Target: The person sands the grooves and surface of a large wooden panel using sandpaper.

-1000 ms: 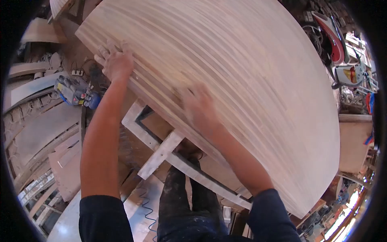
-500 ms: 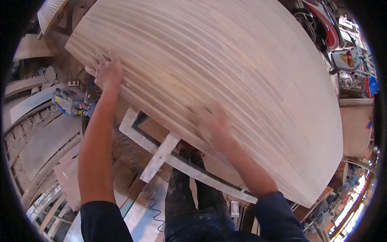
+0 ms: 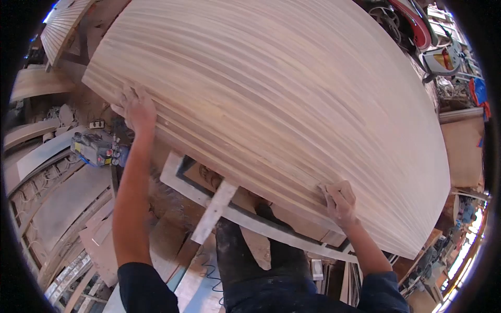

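Observation:
A large, curved panel of pale wood with striped grain point(image 3: 271, 99) fills the middle of the head view. My left hand point(image 3: 138, 110) rests at its left near edge, fingers spread on the top face and thumb toward the rim. It holds nothing. Farther right, close to the near edge, my right hand point(image 3: 342, 203) is closed, its knuckles up, over a small, thin, greyish piece that looks like sandpaper point(image 3: 323, 194). Most of that piece is hidden under the fingers. Pale dust coats both hands.
Below the panel's near edge is a whitish curved frame with a crossbar point(image 3: 214, 211), close to my legs. A dusty machine point(image 3: 94, 148) and curved wooden parts point(image 3: 68, 203) lie at left. A motorbike point(image 3: 412, 23) stands at upper right.
My right hand has swept right and toward me along the panel, from its middle to nearer the right corner. My left hand stays at the left edge. The view has shifted slightly.

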